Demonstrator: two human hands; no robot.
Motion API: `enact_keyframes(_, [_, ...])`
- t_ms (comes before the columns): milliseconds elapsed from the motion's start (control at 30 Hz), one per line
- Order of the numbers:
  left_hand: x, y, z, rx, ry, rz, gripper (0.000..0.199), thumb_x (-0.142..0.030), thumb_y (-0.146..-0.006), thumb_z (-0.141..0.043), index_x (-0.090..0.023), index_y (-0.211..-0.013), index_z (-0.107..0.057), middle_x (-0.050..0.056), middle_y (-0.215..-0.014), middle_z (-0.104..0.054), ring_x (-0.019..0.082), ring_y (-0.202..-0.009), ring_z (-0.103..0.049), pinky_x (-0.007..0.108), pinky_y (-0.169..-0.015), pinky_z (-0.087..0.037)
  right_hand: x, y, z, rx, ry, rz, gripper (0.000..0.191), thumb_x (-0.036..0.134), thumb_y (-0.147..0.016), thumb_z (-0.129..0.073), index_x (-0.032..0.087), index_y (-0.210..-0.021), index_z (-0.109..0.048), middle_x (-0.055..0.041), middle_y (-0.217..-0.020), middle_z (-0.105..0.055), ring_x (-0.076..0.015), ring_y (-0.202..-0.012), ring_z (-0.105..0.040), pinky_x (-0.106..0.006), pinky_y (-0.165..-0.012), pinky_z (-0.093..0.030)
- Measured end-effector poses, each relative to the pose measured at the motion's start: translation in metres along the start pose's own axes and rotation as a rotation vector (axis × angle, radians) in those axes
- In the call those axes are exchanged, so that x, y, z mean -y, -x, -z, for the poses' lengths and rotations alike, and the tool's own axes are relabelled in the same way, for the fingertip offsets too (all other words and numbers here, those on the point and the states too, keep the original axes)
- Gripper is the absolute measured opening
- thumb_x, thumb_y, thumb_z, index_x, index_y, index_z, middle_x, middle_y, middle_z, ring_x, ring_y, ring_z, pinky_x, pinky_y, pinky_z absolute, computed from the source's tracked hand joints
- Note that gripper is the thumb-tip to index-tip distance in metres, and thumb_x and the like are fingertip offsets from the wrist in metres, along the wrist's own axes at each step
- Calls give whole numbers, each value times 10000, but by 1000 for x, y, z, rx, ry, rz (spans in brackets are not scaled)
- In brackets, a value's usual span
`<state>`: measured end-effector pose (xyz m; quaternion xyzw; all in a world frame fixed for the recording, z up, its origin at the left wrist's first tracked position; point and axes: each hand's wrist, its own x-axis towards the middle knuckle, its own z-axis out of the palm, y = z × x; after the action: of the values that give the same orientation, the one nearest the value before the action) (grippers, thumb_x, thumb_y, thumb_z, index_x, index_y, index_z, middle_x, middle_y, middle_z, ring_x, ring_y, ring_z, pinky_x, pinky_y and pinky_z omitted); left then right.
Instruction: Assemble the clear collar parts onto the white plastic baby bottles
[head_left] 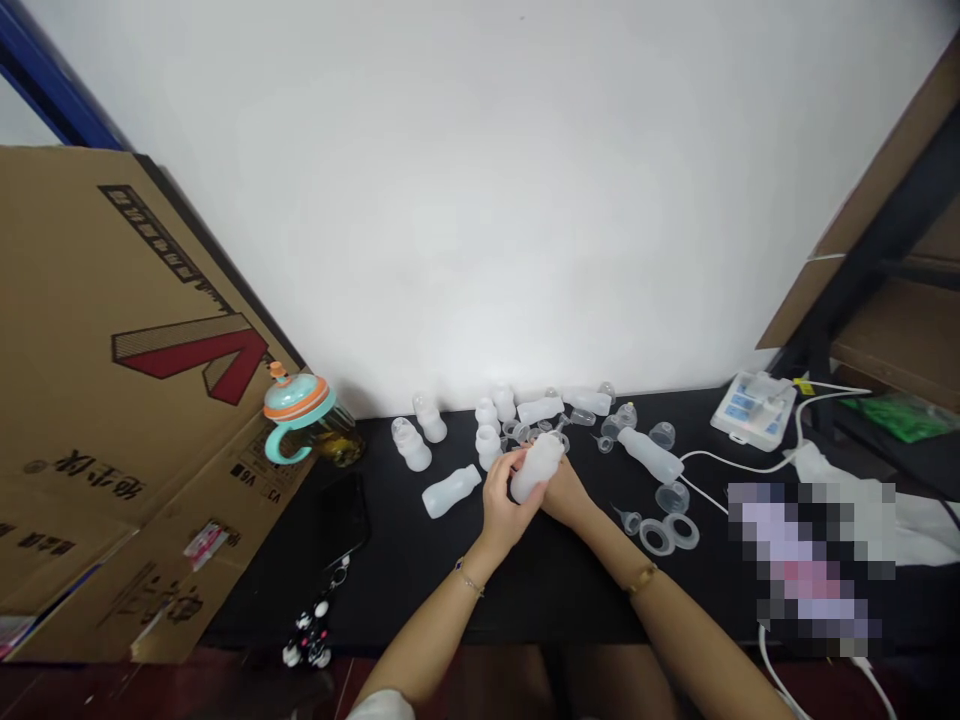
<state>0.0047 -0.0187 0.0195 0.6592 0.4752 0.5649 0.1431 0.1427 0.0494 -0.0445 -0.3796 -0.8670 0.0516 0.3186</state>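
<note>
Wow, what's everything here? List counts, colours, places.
Wall: one, white, behind
Table: one, black, beneath
Cardboard: several, brown, both sides
Jug: one, teal lid, left
Phone: one, black, left
Charm: one, multicoloured, below phone
Bottles: several, white, centre
Small parts: many, clear, around bottles
Rings: two, translucent, right
Case: one, clear and blue, right
Cables: several, white, right
Sheet: one, white, far right
Pixelated item: one, purplish, right
Bracelets: two, golden, wrists
Left hand: one, holding bottle
Right hand: one, behind bottle

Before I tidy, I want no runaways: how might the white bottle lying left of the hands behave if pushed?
The white bottle may roll, since it lies on its curved side. Its milky, plastic-looking body suggests it's probably light.
</note>
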Motion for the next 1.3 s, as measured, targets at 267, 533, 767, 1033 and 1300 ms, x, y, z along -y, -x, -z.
enact_keyframes(267, [12,-5,0,-66,190,261,421,-404,-831,-738,-195,-1187,-650,111,-1170,-684,265,-1061,-640,380,-908,-498,5,-5,10,101,198,80,357,179,-946,-529,140,-1259,-696,-191,-1264,-684,-316,-1231,-576,-493,-1093,-386])
enact_keyframes(533, [18,-7,-4,-97,400,402,487,-448,-813,-764,-189,-1206,-639,126,-1188,-691,281,-1076,-667,385,-907,-535,4,-7,19,-4,-172,-133,359,242,-897,-604,207,-1254,-629,-130,-1212,-692,-285,-1091,-658,-444,-946,-509])
enact_keyframes(767, [20,-8,-5,-128,518,464,504,-444,-794,-784,-189,-1200,-629,117,-1217,-690,282,-1160,-655,397,-1009,-499,-12,-12,35,-399,-939,-648,465,456,-680,-835,237,-997,-575,-43,-1006,-681,-209,-818,-662,-333,-696,-534])
enact_keyframes(1033, [16,-10,-6,-47,593,559,496,-452,-760,-798,-175,-1142,-649,108,-1143,-724,265,-1091,-683,379,-960,-519,-5,-10,72,-369,-1648,-789,302,408,-797,-768,252,-1029,-654,-15,-953,-716,-144,-671,-621,-309,-668,-552])
enact_keyframes(1300, [19,-11,-9,92,725,640,445,-459,-762,-796,-163,-1083,-708,93,-1088,-742,241,-1011,-692,340,-903,-514,-16,-8,74,-398,-1640,-768,211,360,-820,-731,242,-986,-675,-55,-1044,-740,-182,-739,-667,-370,-759,-614])
